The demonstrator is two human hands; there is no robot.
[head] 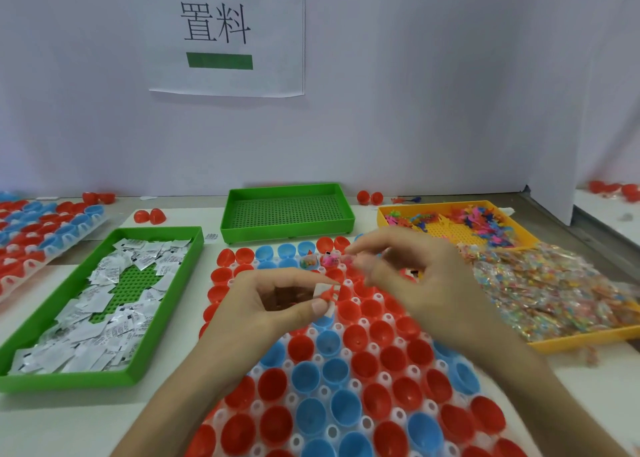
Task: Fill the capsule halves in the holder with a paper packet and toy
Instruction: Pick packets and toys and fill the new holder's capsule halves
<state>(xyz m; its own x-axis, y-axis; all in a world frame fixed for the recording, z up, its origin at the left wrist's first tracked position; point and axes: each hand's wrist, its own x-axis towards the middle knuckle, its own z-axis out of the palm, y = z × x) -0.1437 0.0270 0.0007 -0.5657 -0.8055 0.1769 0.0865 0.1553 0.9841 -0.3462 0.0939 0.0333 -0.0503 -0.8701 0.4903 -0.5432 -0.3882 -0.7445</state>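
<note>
Our left hand point(277, 304) pinches a paper packet point(323, 292) above the far half of the holder point(324, 391). Our right hand point(415, 273) is blurred, so we cannot tell its grip. Released off-centre, the packet could land between capsule halves point(363, 364).

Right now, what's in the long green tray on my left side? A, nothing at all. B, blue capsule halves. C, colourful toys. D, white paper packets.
D: the green tray at the left holds a loose heap of white printed paper packets, with bare green mesh showing in the middle.
</note>
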